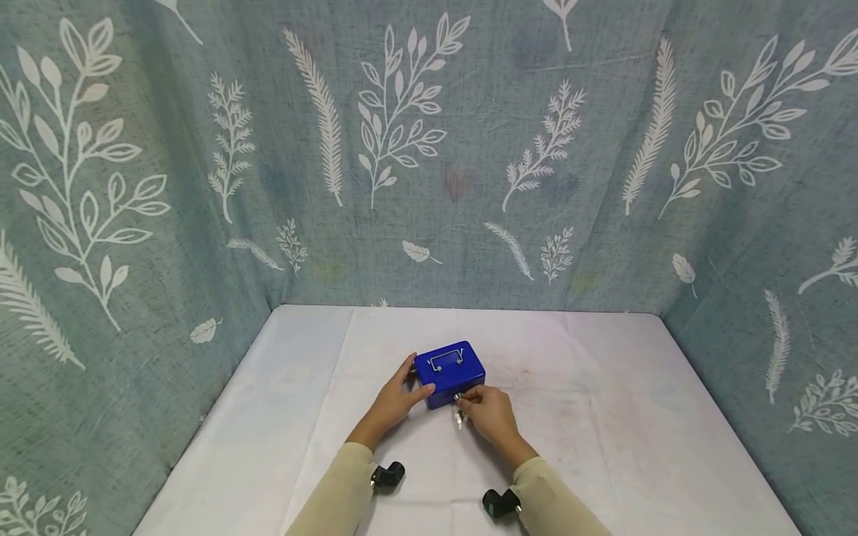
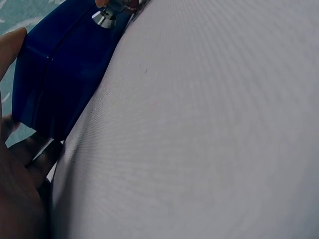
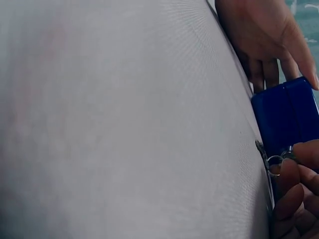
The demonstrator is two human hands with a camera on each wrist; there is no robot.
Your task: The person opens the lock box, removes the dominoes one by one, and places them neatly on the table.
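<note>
Box (image 1: 450, 376): smooth, glossy, looks like painted metal. Handle (image 1: 445, 355) and keys (image 1: 459, 420): shiny metal. Tablecloth (image 1: 603, 439): matt woven cloth, faintly creased. Curtain (image 1: 462, 149): matt, coarse-looking cloth.

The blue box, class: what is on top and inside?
On top of the blue box lies a metal handle; the left hand touches one corner with its thumb. The box is closed, so its inside cannot be seen.

You're in a curtained booth, leaf-print grey-green fabric (image 1: 469, 223) on three sides, white cloth-covered worktop (image 1: 570, 380) before you
</note>
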